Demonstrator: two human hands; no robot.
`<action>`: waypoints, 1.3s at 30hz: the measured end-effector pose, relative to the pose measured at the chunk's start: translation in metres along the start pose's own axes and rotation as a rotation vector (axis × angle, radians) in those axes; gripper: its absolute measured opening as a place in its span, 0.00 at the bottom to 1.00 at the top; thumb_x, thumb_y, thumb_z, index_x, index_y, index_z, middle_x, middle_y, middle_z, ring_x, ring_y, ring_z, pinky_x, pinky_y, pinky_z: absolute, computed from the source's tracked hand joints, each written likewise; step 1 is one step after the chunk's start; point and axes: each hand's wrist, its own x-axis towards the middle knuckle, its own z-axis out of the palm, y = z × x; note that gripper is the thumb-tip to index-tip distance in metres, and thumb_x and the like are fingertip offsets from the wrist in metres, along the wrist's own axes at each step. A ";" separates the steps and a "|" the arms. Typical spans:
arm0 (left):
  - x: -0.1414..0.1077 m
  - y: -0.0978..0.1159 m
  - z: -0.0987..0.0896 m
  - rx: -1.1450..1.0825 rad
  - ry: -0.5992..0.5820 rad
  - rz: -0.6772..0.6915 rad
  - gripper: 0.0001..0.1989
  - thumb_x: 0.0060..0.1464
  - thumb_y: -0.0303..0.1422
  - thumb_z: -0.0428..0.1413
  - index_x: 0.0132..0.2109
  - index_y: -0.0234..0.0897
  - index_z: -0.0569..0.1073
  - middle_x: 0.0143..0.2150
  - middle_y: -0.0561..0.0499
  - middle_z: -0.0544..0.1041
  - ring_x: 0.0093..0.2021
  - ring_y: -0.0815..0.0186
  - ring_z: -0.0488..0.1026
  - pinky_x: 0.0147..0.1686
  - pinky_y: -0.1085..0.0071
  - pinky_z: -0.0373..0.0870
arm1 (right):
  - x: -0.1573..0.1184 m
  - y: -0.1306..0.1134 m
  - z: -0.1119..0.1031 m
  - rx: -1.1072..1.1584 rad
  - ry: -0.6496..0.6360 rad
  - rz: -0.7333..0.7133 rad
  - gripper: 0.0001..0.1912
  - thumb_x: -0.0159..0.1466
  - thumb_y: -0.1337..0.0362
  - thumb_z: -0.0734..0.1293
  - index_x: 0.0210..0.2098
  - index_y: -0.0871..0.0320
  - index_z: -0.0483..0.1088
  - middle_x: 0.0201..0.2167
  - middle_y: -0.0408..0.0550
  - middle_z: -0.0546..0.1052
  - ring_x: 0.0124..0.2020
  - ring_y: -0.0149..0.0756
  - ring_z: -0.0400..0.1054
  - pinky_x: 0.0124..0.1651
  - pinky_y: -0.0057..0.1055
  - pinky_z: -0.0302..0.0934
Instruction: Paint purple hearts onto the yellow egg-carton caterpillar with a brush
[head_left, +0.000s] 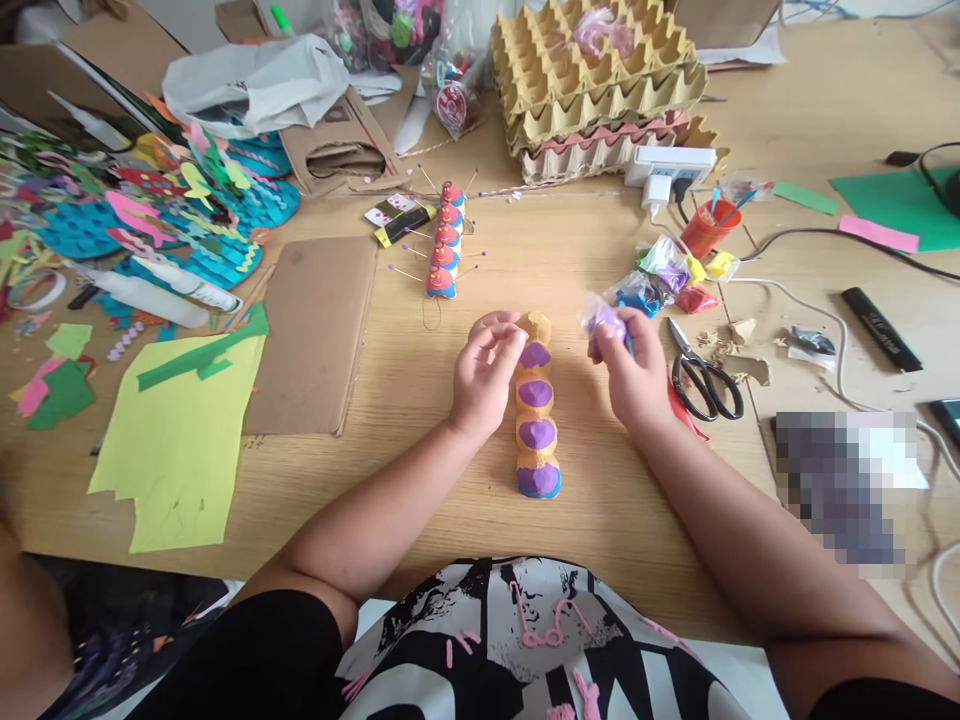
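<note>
In the middle of the table lies an egg-carton strip (535, 436), yellow-orange with purple clay on several humps and blue at its near end; the farthest hump is plain. My left hand (487, 368) is beside its far end, thumb and fingers pinched together; whatever they hold, if anything, is too small to name. To the right of the strip, my right hand (632, 365) grips a clear bag of purple clay (604, 318). Farther back stands a finished-looking strip (444, 240), red and blue with faces and pins.
Black scissors (705, 385) and clay packets (660, 275) lie right, near an orange cup (709, 228). Egg trays (596, 85) are stacked behind. Cardboard (311, 335), yellow paper (180, 440) and glue bottles (146, 295) lie left. Cables cross the right side. Part of a person shows lower left.
</note>
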 end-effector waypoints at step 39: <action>-0.011 0.013 0.008 -0.097 -0.227 0.180 0.26 0.74 0.41 0.67 0.71 0.49 0.67 0.42 0.55 0.86 0.41 0.65 0.87 0.48 0.65 0.85 | 0.001 -0.040 0.001 0.104 -0.227 -0.064 0.21 0.75 0.41 0.76 0.38 0.50 0.78 0.35 0.46 0.80 0.37 0.40 0.72 0.45 0.41 0.67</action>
